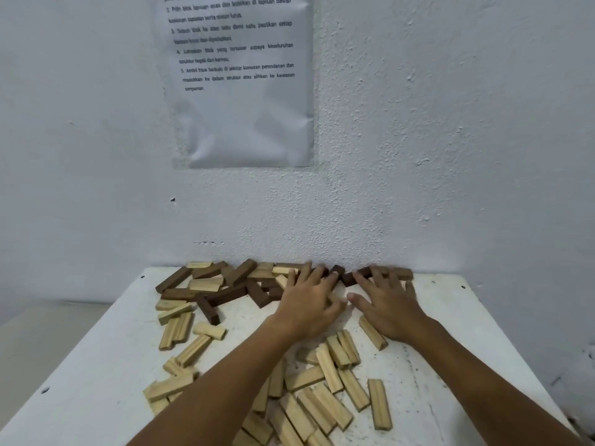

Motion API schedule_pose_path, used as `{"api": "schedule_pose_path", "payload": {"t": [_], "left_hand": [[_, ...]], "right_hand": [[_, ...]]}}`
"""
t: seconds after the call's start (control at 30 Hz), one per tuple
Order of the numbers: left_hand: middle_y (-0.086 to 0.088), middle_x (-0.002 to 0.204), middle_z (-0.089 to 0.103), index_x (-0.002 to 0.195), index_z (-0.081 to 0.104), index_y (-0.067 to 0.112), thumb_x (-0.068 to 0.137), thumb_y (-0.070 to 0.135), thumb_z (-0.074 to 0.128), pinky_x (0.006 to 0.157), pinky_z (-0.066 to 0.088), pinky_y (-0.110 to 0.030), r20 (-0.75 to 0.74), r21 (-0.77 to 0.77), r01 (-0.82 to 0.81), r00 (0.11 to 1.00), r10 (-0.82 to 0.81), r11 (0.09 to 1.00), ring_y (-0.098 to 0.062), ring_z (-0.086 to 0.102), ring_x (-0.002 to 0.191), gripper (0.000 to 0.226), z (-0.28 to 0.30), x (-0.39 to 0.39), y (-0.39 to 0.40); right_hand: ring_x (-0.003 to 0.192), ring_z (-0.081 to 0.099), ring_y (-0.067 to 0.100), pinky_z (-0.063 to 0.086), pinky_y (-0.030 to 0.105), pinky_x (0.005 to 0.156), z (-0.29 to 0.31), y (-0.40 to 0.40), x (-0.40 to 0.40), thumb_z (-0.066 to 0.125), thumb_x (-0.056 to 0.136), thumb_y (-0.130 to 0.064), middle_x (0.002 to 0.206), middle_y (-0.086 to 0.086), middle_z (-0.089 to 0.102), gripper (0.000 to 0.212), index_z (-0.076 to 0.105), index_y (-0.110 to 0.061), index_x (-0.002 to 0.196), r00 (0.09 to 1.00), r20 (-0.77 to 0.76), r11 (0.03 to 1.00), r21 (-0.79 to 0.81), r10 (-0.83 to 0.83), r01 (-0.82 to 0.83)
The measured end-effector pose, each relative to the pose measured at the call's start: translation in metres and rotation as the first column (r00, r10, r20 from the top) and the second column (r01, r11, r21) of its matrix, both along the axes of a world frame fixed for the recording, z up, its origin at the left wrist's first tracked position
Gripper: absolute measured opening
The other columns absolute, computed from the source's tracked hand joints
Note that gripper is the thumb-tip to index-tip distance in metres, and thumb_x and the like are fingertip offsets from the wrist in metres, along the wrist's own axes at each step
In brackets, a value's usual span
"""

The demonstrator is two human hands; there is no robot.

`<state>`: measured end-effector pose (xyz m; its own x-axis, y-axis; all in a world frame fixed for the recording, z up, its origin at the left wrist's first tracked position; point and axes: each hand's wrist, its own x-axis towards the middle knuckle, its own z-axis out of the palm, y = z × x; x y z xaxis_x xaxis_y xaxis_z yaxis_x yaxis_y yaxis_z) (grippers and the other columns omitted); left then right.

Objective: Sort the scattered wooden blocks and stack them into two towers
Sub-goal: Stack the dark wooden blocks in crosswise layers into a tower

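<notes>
Several dark brown blocks [225, 296] lie jumbled along the far edge of the white table [106, 358], mixed with a few pale ones. Several pale wooden blocks [322, 403] lie scattered across the near half. My left hand [309, 304] rests flat, fingers spread, with its fingertips on dark blocks by the wall. My right hand [388, 304] lies beside it, fingers spread, fingertips touching dark blocks [349, 278] at the far edge. Neither hand grips a block. No tower stands anywhere in view.
A textured white wall [450, 156] rises straight behind the table's far edge, with a printed sheet [241, 91] taped to it. The table drops off at its left and right edges. A pale block [373, 333] lies just under my right wrist.
</notes>
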<state>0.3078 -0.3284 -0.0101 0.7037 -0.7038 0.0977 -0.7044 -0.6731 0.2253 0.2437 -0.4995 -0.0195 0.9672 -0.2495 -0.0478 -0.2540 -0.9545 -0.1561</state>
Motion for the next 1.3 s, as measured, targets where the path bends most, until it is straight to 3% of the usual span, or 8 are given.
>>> {"api": "schedule_pose_path", "payload": {"t": [0.17, 0.4, 0.63, 0.83, 0.93, 1.1, 1.2, 1.3], "left_hand": [[-0.001, 0.156, 0.032, 0.148, 0.035, 0.025, 0.084, 0.064, 0.013, 0.119, 0.010, -0.045, 0.072, 0.043, -0.031, 0.997, 0.027, 0.999, -0.023, 0.017, 0.146, 0.078, -0.006, -0.002, -0.002], [0.006, 0.109, 0.071, 0.111, 0.070, 0.025, 0.087, 0.052, 0.042, 0.098, 0.036, -0.044, 0.143, -0.319, -0.098, 0.978, 0.151, 0.943, -0.017, 0.056, 0.111, 0.046, 0.006, 0.006, 0.031], [-0.015, 0.158, 0.020, 0.149, 0.028, 0.014, 0.084, 0.080, 0.030, 0.112, 0.003, -0.068, -0.065, -0.045, -0.741, 0.672, 0.738, 0.670, -0.040, 0.005, 0.146, 0.092, 0.008, 0.063, 0.114], [-0.009, 0.160, 0.018, 0.149, 0.019, 0.045, 0.075, 0.089, 0.015, 0.111, 0.000, -0.069, -0.124, 0.103, -0.610, 0.776, 0.619, 0.786, -0.040, 0.004, 0.146, 0.087, 0.000, 0.068, 0.133], [-0.007, 0.159, 0.021, 0.148, 0.024, 0.048, 0.076, 0.087, 0.017, 0.111, 0.004, -0.068, -0.111, 0.130, -0.549, 0.819, 0.563, 0.825, -0.035, 0.008, 0.147, 0.082, -0.001, 0.058, 0.126], [0.000, 0.087, 0.070, 0.080, 0.070, 0.024, 0.091, 0.054, 0.042, 0.108, 0.025, -0.055, 0.025, -0.191, -0.578, 0.806, 0.592, 0.794, -0.022, 0.062, 0.096, 0.043, 0.017, 0.038, 0.110], [-0.007, 0.119, 0.065, 0.110, 0.066, 0.019, 0.090, 0.049, 0.046, 0.106, 0.033, -0.049, 0.022, -0.202, -0.585, 0.799, 0.601, 0.785, -0.028, 0.052, 0.118, 0.042, 0.014, 0.056, 0.120], [-0.013, 0.158, 0.022, 0.147, 0.034, 0.018, 0.091, 0.066, 0.035, 0.115, 0.015, -0.053, -0.085, 0.017, -0.602, 0.795, 0.601, 0.798, -0.033, 0.013, 0.146, 0.074, 0.003, 0.076, 0.131]], "right_hand": [[0.134, 0.032, 0.024, 0.028, 0.041, 0.109, 0.003, -0.006, -0.019, 0.011, 0.086, -0.060, 0.150, -0.005, 0.036, 0.066, 0.036, -0.039, 0.144, 0.979, 0.145, 0.985, -0.121, 0.142, -0.125], [0.115, 0.047, 0.015, 0.037, 0.028, 0.093, 0.014, -0.009, -0.042, 0.051, 0.097, -0.030, 0.125, -0.013, 0.056, 0.029, 0.063, -0.031, 0.124, 0.925, 0.324, 0.959, 0.128, 0.200, -0.252], [0.149, 0.003, 0.030, 0.008, 0.052, 0.116, 0.008, -0.002, -0.021, 0.026, 0.095, -0.064, 0.163, 0.002, 0.006, 0.064, 0.018, -0.037, 0.153, 0.998, 0.034, 0.994, 0.101, -0.056, 0.052], [0.149, 0.005, 0.017, 0.000, 0.046, 0.120, 0.018, 0.048, 0.018, 0.013, 0.093, -0.066, 0.160, 0.000, 0.021, 0.071, 0.028, -0.027, 0.151, 0.948, 0.212, 0.966, 0.046, 0.238, -0.253], [0.147, 0.016, 0.017, 0.014, 0.036, 0.118, 0.026, 0.080, 0.041, 0.029, 0.101, -0.052, 0.158, 0.003, 0.027, 0.057, 0.032, -0.022, 0.149, 0.898, 0.276, 0.905, 0.159, 0.344, -0.395], [0.144, 0.020, 0.020, 0.019, 0.048, 0.113, 0.016, 0.110, 0.067, 0.027, 0.101, -0.053, 0.159, 0.001, 0.024, 0.060, 0.024, -0.021, 0.152, 0.906, 0.160, 0.919, -0.065, 0.393, -0.388], [0.137, 0.032, 0.021, 0.024, 0.048, 0.110, 0.016, 0.111, 0.064, 0.033, 0.099, -0.050, 0.151, -0.001, 0.038, 0.057, 0.031, -0.023, 0.149, 0.891, 0.176, 0.908, -0.116, 0.418, -0.403], [0.121, 0.046, 0.019, 0.032, 0.044, 0.104, 0.023, 0.099, 0.055, 0.043, 0.096, -0.043, 0.127, -0.001, 0.059, 0.040, 0.054, -0.025, 0.130, 0.861, 0.213, 0.884, -0.034, 0.463, -0.467]]}}
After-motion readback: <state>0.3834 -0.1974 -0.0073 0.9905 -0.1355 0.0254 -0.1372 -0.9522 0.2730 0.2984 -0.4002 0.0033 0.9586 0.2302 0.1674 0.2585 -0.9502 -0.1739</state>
